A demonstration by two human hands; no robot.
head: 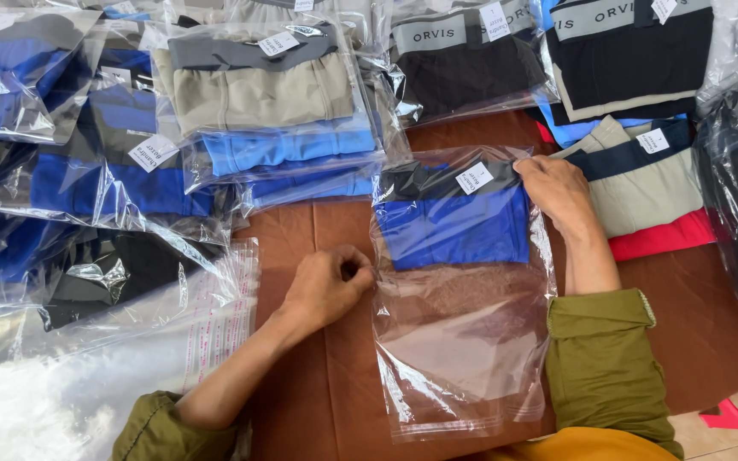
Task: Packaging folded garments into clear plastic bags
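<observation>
Clear plastic bag [463,341] holding blue folded underwear [454,226]: left hand [328,286] pinches its left edge, right hand [557,192] grips its far right corner.

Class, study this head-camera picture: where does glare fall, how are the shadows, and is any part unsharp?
Head view: soft, even daylight, shadows faint; white glare streaks the clear bag under both hands and washes out the empty bags at lower left; the left hand, right hand and blue garment look sharp; packed stacks at the top edge bend slightly, and the olive sleeve nearest the lens is a little soft.
</observation>
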